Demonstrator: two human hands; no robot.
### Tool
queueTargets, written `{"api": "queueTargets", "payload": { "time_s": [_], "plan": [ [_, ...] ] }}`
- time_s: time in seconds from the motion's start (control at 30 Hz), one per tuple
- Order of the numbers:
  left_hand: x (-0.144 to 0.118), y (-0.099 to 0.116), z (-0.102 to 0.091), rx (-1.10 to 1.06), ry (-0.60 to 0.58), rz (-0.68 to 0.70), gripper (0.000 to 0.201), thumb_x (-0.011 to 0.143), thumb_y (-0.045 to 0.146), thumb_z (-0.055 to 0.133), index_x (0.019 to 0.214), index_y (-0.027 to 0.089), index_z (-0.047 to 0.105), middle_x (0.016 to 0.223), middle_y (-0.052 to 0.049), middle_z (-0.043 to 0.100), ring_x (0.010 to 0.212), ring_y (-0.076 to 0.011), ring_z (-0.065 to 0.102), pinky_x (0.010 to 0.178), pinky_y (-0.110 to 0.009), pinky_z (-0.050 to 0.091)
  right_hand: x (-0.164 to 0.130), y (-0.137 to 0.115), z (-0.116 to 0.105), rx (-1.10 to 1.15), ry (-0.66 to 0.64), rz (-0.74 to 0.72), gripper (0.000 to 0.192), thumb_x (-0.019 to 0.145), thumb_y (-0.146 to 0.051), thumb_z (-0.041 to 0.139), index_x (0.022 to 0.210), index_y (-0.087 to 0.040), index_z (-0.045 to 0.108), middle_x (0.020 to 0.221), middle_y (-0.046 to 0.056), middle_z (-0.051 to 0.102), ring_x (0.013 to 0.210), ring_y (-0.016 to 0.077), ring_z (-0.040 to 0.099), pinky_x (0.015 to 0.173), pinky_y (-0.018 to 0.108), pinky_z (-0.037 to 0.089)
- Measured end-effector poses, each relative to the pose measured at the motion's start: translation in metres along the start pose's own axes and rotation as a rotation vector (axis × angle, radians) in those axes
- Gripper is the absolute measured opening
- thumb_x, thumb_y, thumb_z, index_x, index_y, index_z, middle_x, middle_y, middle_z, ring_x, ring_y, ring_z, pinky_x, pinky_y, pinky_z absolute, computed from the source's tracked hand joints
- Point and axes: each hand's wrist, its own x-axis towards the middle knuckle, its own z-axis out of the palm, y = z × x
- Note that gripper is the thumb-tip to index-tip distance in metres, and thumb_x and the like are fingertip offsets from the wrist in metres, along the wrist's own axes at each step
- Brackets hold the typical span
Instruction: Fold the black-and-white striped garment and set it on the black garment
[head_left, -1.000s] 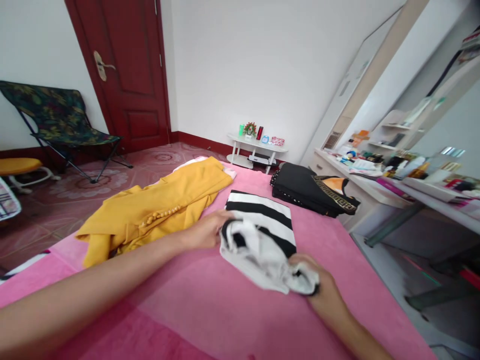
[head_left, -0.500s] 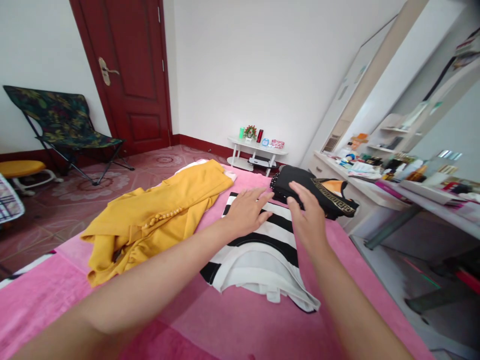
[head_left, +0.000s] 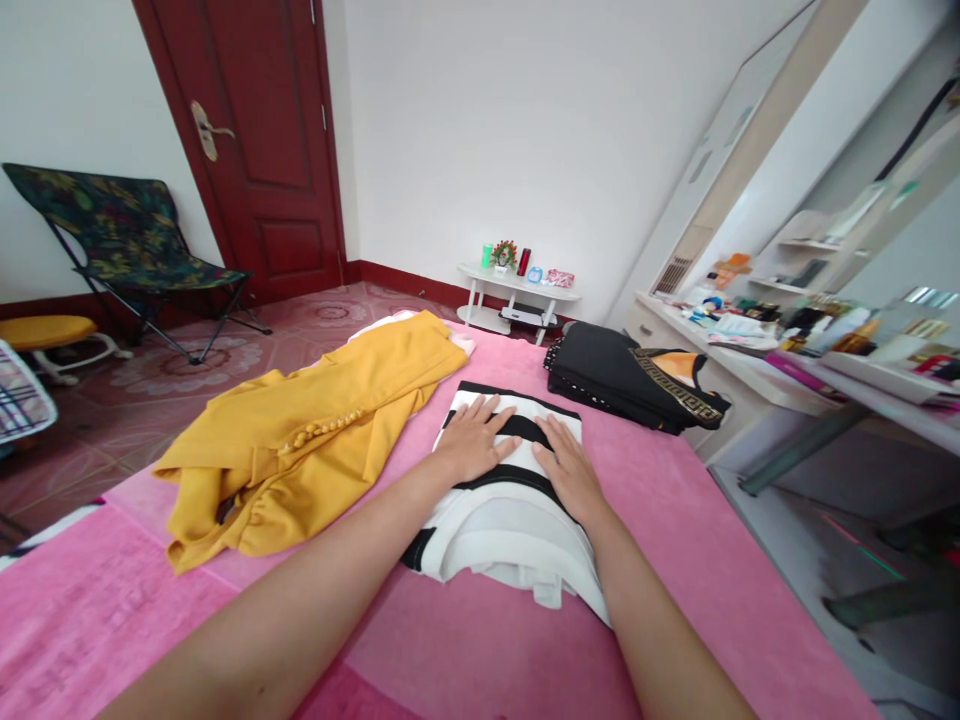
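A folded black-and-white striped garment (head_left: 502, 520) lies on the pink bed cover (head_left: 720, 560) in front of me. My left hand (head_left: 474, 437) rests flat on its far left part, fingers spread. My right hand (head_left: 570, 468) lies flat beside it on the garment's right part, fingers apart. Neither hand grips anything. A yellow jacket (head_left: 315, 420) with a row of buttons lies spread to the left of the striped garment. A folded black garment with a gold-patterned band (head_left: 637, 375) sits at the far right of the bed.
A dark red door (head_left: 255, 150) and a folding chair (head_left: 120, 250) stand at the back left. A small white shelf table (head_left: 517, 300) with small items is against the far wall. A white dressing table (head_left: 787, 370) crowded with bottles runs along the right.
A second ago both hands held bunched striped fabric near me. They folded it away, hovered over the far end, and now press flat on the folded garment.
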Motion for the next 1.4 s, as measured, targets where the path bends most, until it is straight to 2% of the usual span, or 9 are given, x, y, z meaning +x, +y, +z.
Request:
{"api": "queueTargets", "payload": {
  "time_s": [0.23, 0.37, 0.5, 0.63, 0.73, 0.83, 1.0, 1.17, 1.4],
  "plan": [
    [-0.002, -0.002, -0.001, -0.022, 0.050, 0.009, 0.062, 0.091, 0.062, 0.026, 0.143, 0.028, 0.032, 0.153, -0.006, 0.024, 0.140, -0.0280, 0.019, 0.112, -0.047, 0.019, -0.001, 0.010, 0.002, 0.153, 0.148, -0.063, 0.052, 0.089, -0.053, 0.041, 0.131, -0.023, 0.051, 0.145, 0.005, 0.039, 0.134, 0.0200, 0.033, 0.114, 0.040, 0.025],
    [-0.005, 0.000, 0.000, -0.009, 0.118, -0.074, 0.065, 0.090, 0.061, 0.033, 0.140, 0.021, 0.037, 0.150, -0.012, 0.028, 0.139, -0.0285, 0.022, 0.113, -0.044, 0.020, -0.002, 0.009, 0.003, 0.137, 0.193, -0.019, 0.053, 0.089, -0.052, 0.040, 0.127, -0.018, 0.054, 0.140, 0.008, 0.044, 0.131, 0.0207, 0.038, 0.113, 0.039, 0.028],
    [-0.014, 0.001, -0.007, -0.007, 0.002, -0.051, 0.075, 0.087, 0.066, 0.033, 0.145, 0.019, 0.027, 0.153, -0.014, 0.018, 0.141, -0.0321, 0.014, 0.112, -0.049, 0.016, -0.013, 0.003, 0.001, 0.019, 0.048, 0.032, 0.060, 0.092, -0.050, 0.028, 0.140, -0.016, 0.040, 0.149, 0.009, 0.030, 0.139, 0.0219, 0.023, 0.117, 0.043, 0.017],
    [-0.040, -0.006, -0.034, -0.060, -0.224, 0.078, 0.081, 0.084, 0.067, 0.040, 0.147, 0.019, 0.022, 0.155, -0.014, 0.008, 0.142, -0.0327, 0.007, 0.112, -0.050, 0.015, -0.046, -0.001, -0.027, -0.007, -0.170, 0.061, 0.068, 0.091, -0.055, 0.030, 0.146, -0.016, 0.028, 0.154, 0.009, 0.016, 0.142, 0.0213, 0.012, 0.117, 0.042, 0.011],
    [-0.072, -0.013, -0.060, -0.136, -0.307, 0.187, 0.076, 0.080, 0.060, 0.054, 0.142, 0.021, 0.035, 0.154, -0.013, 0.017, 0.141, -0.0317, 0.015, 0.112, -0.046, 0.021, -0.083, -0.003, -0.058, 0.052, -0.304, 0.041, 0.068, 0.086, -0.059, 0.042, 0.144, -0.024, 0.032, 0.153, 0.005, 0.020, 0.141, 0.0210, 0.018, 0.116, 0.042, 0.017],
    [-0.109, -0.013, -0.078, -0.185, -0.264, 0.337, 0.068, 0.074, 0.053, 0.066, 0.134, 0.024, 0.048, 0.150, -0.010, 0.028, 0.136, -0.0280, 0.030, 0.110, -0.039, 0.030, -0.122, -0.001, -0.075, 0.066, -0.362, -0.036, 0.073, 0.078, -0.051, 0.060, 0.142, -0.028, 0.034, 0.153, 0.004, 0.021, 0.139, 0.0225, 0.023, 0.114, 0.041, 0.024],
    [-0.149, -0.004, -0.072, -0.004, -0.151, 0.428, 0.060, 0.077, 0.028, 0.065, 0.134, 0.026, 0.046, 0.149, -0.007, 0.032, 0.133, -0.0248, 0.036, 0.111, -0.037, 0.032, -0.158, 0.000, -0.066, -0.056, -0.192, -0.113, 0.052, 0.084, -0.031, 0.052, 0.135, -0.027, 0.044, 0.144, 0.006, 0.037, 0.131, 0.0214, 0.038, 0.109, 0.039, 0.034],
    [-0.146, -0.010, -0.052, 0.102, -0.072, 0.472, 0.051, 0.090, 0.008, 0.039, 0.139, 0.020, 0.039, 0.144, -0.010, 0.040, 0.131, -0.0198, 0.040, 0.107, -0.034, 0.037, -0.154, -0.003, -0.056, 0.026, -0.032, -0.174, 0.033, 0.087, -0.027, 0.045, 0.117, -0.023, 0.060, 0.107, 0.007, 0.061, 0.098, 0.0184, 0.060, 0.083, 0.031, 0.051],
    [-0.128, -0.015, -0.091, -0.019, -0.022, 0.422, 0.042, 0.090, 0.012, 0.039, 0.129, 0.021, 0.051, 0.131, -0.006, 0.056, 0.116, -0.0168, 0.056, 0.099, -0.029, 0.044, -0.137, -0.041, -0.089, 0.181, 0.117, -0.086, 0.023, 0.083, -0.025, 0.051, 0.099, -0.025, 0.067, 0.094, 0.004, 0.063, 0.085, 0.0178, 0.061, 0.071, 0.027, 0.049]
  ]
}}
